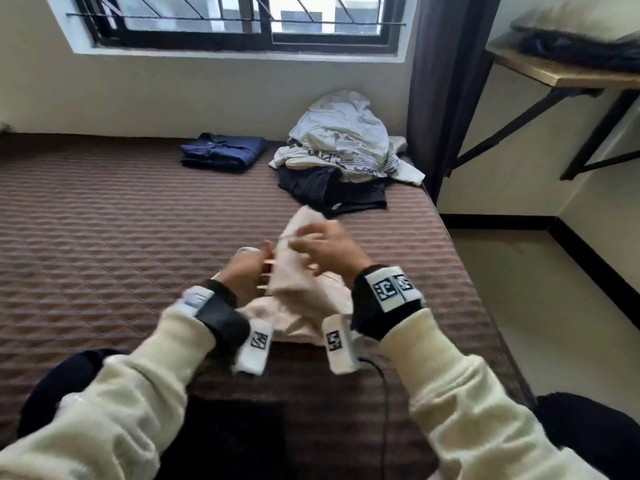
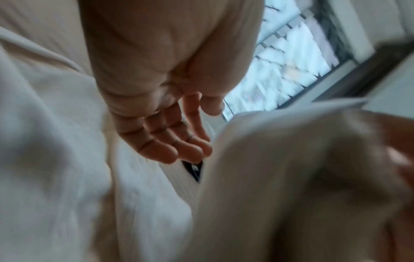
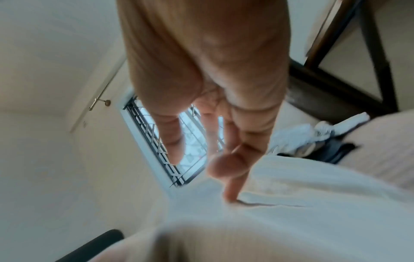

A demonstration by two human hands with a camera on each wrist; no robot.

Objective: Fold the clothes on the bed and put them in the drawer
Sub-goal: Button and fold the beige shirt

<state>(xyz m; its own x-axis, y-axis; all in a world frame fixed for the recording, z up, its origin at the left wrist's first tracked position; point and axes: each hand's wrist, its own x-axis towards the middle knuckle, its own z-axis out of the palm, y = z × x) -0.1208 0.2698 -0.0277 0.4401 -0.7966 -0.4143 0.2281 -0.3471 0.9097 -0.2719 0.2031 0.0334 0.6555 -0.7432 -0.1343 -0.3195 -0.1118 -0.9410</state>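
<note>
Lying near the bed's (image 1: 104, 216) front right edge, the cream garment (image 1: 304, 299) was lifted partly off the quilted cover between both hands. The left hand (image 1: 244, 271) showed fingers loosely extended in the wrist view, touching the fabric; whether it gripped was unclear. The right hand (image 1: 329, 249) kept its fingers mostly straight, one fingertip (image 3: 230, 196) pressing the cloth. Open quilt stretched wide to the left. Farther back sat a folded navy garment (image 1: 221, 152) and, near the right edge by the curtain (image 1: 446, 81), an unfolded pile (image 1: 346, 157).
</note>
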